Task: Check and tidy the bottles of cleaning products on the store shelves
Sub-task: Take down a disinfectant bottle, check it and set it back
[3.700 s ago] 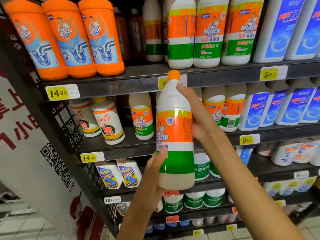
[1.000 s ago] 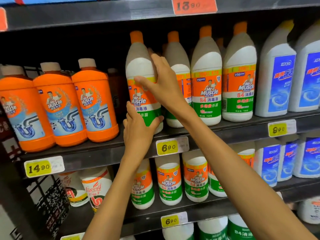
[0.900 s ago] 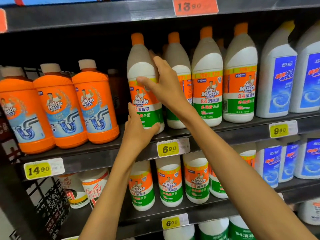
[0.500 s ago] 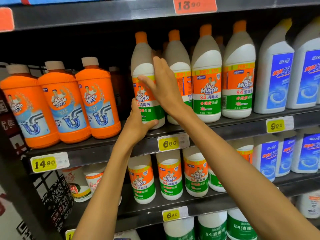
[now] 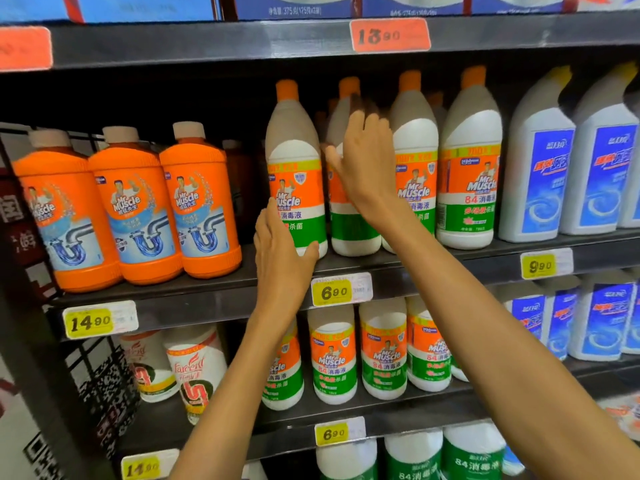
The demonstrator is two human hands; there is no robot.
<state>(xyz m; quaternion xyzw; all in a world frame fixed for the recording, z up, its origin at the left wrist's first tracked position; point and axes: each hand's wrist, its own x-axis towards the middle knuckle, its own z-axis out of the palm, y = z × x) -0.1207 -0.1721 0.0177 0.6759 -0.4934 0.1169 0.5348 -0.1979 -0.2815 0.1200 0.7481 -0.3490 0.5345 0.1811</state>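
On the shelf (image 5: pixel 214 289), left hand (image 5: pixel 280 251) grips leftmost white bottle (image 5: pixel 294 161); right hand (image 5: pixel 363 161) released.

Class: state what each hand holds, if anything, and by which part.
Left hand cups the leftmost white bottle low at its base. Right hand, fingers straight, holds nothing.
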